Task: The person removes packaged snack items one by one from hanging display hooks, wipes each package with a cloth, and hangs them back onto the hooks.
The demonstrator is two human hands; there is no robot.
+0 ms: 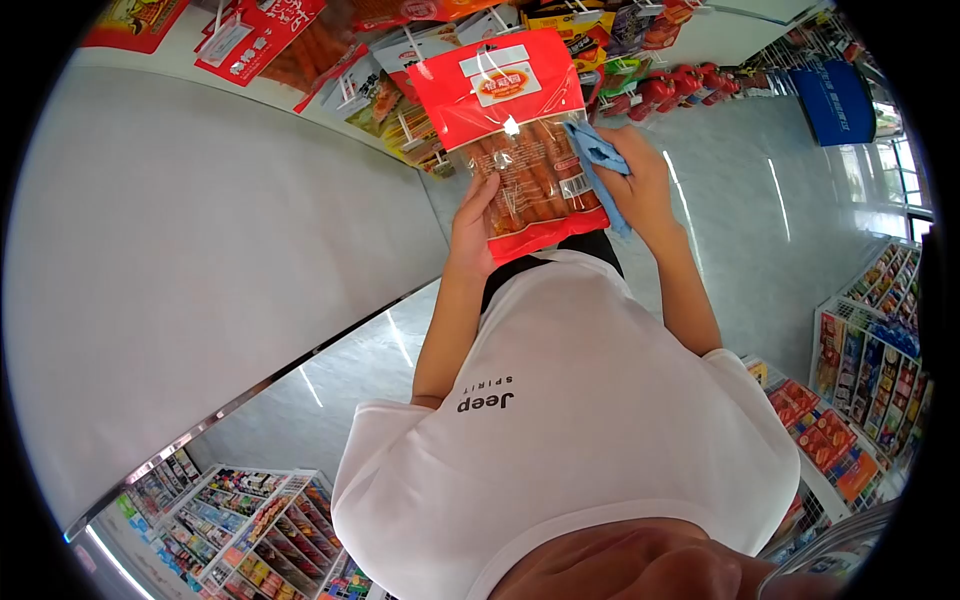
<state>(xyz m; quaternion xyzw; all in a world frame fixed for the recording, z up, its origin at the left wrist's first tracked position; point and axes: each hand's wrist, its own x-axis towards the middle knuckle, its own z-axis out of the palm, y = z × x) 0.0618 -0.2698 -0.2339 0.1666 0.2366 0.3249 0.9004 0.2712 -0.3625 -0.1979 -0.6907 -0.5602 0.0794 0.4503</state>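
Note:
In front of my chest is a red snack packet (540, 165) with a clear window showing brown, stick-like food and a barcode label. My left hand (476, 222) grips its lower left edge, thumb on the front. A folded light blue cloth (600, 155) is bunched in my right hand (643, 185), which presses it against the packet's right edge. The fingers behind the packet are hidden on both sides. Just beyond the packet, more snack packets (400, 60) hang on hooks.
A large pale grey panel (220, 200) fills the left side. Stocked shelves stand at the lower left (260, 530) and at the right (870, 370). A blue sign or box (832, 103) is at the upper right, above the shiny grey floor (745, 240).

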